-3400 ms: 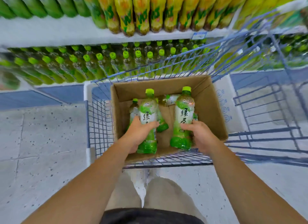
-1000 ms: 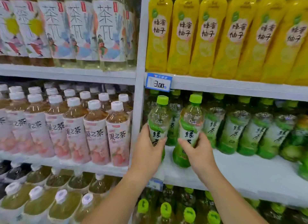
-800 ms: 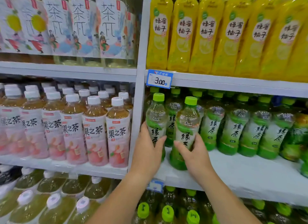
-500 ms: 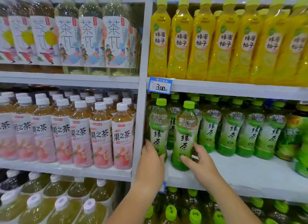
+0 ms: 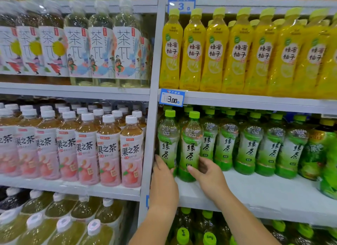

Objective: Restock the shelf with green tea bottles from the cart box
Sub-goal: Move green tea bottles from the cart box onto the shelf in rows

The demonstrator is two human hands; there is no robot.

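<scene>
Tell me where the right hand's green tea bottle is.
The right green tea bottle sits mid-frame in the head view, on the white shelf, gripped by the right hand, just right of the left bottle, below the 3.00 price tag.

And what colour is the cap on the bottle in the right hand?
Lime green: the cap of the bottle in the right hand, head view.

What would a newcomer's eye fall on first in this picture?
Two hands hold green tea bottles at the front of the shelf: the left hand grips the left bottle, and the right hand grips the right bottle. Above them is a bright row of yellow bottles, and pink-labelled bottles stand to the left.
</scene>
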